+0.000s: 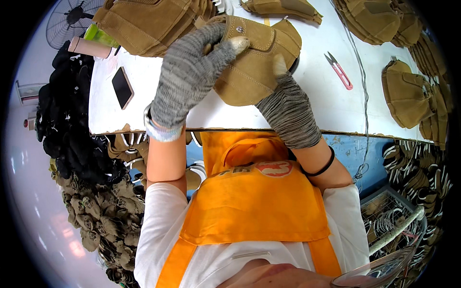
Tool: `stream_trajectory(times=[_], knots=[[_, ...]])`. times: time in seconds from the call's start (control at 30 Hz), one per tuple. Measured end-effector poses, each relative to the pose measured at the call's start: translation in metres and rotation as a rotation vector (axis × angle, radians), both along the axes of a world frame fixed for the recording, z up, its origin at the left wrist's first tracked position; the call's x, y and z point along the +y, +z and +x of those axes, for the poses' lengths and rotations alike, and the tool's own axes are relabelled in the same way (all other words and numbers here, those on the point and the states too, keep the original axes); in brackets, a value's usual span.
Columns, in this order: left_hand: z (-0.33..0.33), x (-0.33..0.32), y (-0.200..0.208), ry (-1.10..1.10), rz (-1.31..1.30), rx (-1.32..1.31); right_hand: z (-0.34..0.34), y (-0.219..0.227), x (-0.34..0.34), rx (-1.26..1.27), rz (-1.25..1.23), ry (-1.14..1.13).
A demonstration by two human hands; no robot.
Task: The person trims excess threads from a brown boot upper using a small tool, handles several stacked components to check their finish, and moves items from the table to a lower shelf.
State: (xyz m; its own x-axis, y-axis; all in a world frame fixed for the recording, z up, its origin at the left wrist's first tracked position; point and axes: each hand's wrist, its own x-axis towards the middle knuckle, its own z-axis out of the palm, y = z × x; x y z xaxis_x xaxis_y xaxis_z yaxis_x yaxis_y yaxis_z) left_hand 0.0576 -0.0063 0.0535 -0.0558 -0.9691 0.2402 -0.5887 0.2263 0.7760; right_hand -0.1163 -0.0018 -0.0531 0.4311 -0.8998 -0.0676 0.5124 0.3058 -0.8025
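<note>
Head view: my left hand (192, 69) grips the brown suede piece (249, 79) by its left side, my right hand (290, 105) its right, above the desk (321, 113) — probably light, pliable, hardly slippery — best held by the edges.

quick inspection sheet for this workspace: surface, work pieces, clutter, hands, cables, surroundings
Surface: white table, near edge chipped in places
Work pieces: brown stitched piece held up in both hands; brown stacks at upper left and right
Clutter: dark-screened phone at left, pink-handled snips at right
Hands: left hand and right hand gloved in grey, thumb tips bare, both gripping the piece
Cables: grey cable crosses the right side, hanging over the near edge
Surroundings: fan and black heap at left
</note>
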Motion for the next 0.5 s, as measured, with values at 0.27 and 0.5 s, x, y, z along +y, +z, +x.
stream_trajectory(times=[0.27,0.5], knots=[[0.009,0.021,-0.024,0.264,-0.315,0.659,-0.023,0.033,-0.003,-0.565,0.294,-0.034],[-0.028,0.041,-0.078,-0.081,0.258,0.973,-0.064,-0.039,-0.019,0.448,-0.628,-0.244]])
